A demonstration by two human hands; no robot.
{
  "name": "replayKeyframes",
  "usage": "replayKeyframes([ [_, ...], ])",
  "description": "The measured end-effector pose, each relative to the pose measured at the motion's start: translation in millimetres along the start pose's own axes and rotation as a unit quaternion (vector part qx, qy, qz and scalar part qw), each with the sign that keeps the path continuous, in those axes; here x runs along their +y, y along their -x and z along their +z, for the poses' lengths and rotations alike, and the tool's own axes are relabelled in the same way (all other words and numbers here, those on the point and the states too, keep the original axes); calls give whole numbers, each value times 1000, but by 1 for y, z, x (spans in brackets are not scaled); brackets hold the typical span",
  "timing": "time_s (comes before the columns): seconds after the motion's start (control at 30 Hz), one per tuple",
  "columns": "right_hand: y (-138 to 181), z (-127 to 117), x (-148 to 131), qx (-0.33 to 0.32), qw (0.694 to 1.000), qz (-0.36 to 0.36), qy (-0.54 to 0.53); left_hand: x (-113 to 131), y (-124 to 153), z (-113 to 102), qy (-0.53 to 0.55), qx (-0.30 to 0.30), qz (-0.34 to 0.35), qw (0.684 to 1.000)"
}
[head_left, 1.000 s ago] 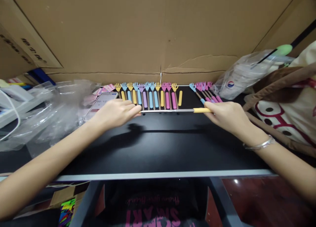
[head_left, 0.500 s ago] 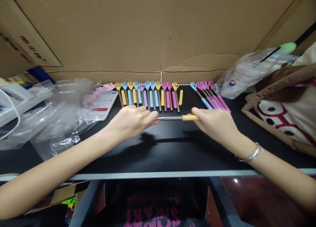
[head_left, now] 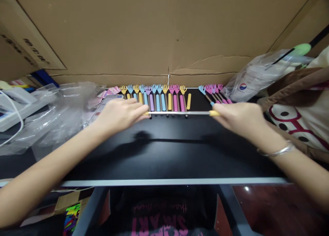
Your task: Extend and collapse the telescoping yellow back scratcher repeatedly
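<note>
Your left hand (head_left: 123,112) and right hand (head_left: 239,121), fingers (head_left: 142,110) closed on opposite ends of a yellow-ended rod (head_left: 180,113), above the surface (head_left: 164,164)

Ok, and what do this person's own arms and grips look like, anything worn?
The left forearm and right forearm are sleeveless as far as they show. The left grip and right grip are ungloved. A shiny, silver-coloured bangle sits just behind the right grip.

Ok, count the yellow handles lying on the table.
4, counting all colours from the left: the first handle, third handle, eighth handle and, furthest right in that row, eleventh handle. The left hand and right hand may hide more.
</note>
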State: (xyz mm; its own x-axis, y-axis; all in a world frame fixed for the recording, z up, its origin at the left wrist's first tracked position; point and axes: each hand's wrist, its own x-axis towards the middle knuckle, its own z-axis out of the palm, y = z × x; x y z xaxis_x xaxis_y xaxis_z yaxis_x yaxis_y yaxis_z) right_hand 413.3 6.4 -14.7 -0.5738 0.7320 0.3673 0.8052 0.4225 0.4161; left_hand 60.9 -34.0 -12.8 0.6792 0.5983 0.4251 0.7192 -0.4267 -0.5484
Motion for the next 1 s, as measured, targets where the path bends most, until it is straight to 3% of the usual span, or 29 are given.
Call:
replayKeyframes([
  [0.13, 16, 15, 63, -85, 996, 25, -15, -34, 27, 4, -44, -38, -25, 998],
  [0.23, 27, 21, 84, -104, 993, 50, -7, -49, 40, 8, -65, -16, -19, 998],
  [0.6, 43, 37, 117, -107, 988, 112, 2, -73, 68, 14, -98, -80, -67, 990],
  [0.83, 42, 22, 97, -126, 984, 122, -24, -71, 69, 20, -2, -123, -69, 990],
  [1.0, 40, 25, 98, -168, 968, 187, -26, -68, 69, 26, 11, -147, -44, 988],
])
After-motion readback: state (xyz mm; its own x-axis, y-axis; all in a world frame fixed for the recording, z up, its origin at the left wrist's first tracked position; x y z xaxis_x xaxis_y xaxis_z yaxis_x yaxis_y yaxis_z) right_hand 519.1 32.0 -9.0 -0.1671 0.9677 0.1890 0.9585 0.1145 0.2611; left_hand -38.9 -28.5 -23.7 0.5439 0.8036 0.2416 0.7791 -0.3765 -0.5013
